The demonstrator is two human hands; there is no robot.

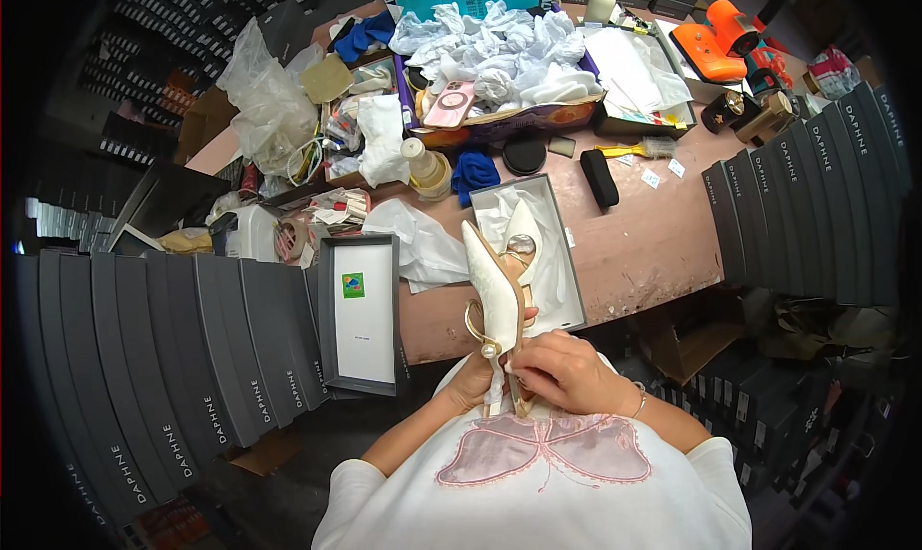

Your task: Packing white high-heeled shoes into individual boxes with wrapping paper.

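Close to my chest, my left hand point(470, 383) is wrapped around a white pointed-toe heeled shoe point(493, 291), its toe pointing away from me. A thin gold-toned strap loop and a pearl-like bead show at its side. My right hand point(578, 372) is closed at the heel end of the shoe, fingertips pressed together; what they pinch is hidden. Just behind lies a second white shoe point(520, 225) with a round ornament, partly covered by the first. Beneath them is an open grey shoebox point(570, 262) lined with white tissue paper point(549, 228).
An upturned grey box lid point(360, 382) sits left of the shoebox. Rows of grey shoeboxes point(173, 348) flank me on the left, with more boxes point(797, 204) on the right. Farther back are crumpled white paper point(499, 50), a bottle point(428, 171), a yellow brush point(639, 150) and a black case point(599, 179).
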